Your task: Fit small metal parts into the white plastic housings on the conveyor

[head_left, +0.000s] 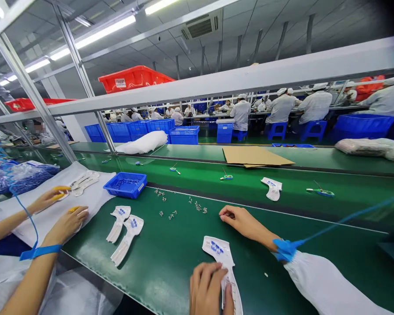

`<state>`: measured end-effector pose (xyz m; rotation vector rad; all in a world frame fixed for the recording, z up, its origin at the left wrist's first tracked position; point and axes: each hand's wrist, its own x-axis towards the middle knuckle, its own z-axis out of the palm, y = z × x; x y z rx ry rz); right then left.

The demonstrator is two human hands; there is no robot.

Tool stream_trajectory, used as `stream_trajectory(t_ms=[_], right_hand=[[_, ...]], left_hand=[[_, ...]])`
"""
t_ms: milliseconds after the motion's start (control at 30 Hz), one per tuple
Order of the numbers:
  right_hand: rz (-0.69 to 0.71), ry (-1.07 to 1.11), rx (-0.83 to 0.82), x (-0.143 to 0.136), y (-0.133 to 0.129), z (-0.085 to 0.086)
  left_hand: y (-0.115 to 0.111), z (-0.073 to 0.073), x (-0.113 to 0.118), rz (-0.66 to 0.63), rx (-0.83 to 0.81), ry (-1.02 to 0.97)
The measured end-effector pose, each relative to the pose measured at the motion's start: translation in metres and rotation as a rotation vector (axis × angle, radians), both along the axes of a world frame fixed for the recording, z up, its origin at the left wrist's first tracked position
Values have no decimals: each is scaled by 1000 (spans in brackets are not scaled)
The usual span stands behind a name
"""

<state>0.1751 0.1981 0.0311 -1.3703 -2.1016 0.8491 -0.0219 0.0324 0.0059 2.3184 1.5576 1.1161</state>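
Observation:
My left hand [207,289] lies over the lower part of a white, handle-shaped plastic shell [217,249], fingers and thumb curled on its sides. Blue parts sit in the shell's wide upper end. My right hand [234,218] is raised over the green bench with thumb and fingertips pinched together; what they hold, if anything, is too small to make out. Just left of it lie small loose metal pieces [198,206] in little heaps. Two more white shells [128,240] with blue parts rest farther left.
A co-worker's hands [67,225] in yellow finger covers work at left beside a blue tray [141,189]. Beyond runs a green conveyor [200,175] carrying a white shell [272,189] and small parts. Blue cord [348,216] runs from my right wrist. Cardboard [256,155] lies behind.

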Motion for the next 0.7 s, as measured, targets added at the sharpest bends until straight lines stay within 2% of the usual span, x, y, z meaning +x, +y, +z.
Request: stream_trajectory(t_ms=[167,233,333,500,700], right_hand=[[21,509,-416,25,-61,-10],[12,580,-477,30,-77,-14],[-19,620,-504,35,-89,-18],[-64,671,-424,34,-95,-11],[-128,421,-82,27,-108,5]], left_hand=[[43,33,20,-176,-123,-37],[55,40,28,-263,-126,-13],[60,39,35,-329,-120,18],[57,33,38,-283,-90,90],[58,32,41,-233,-83,155]])
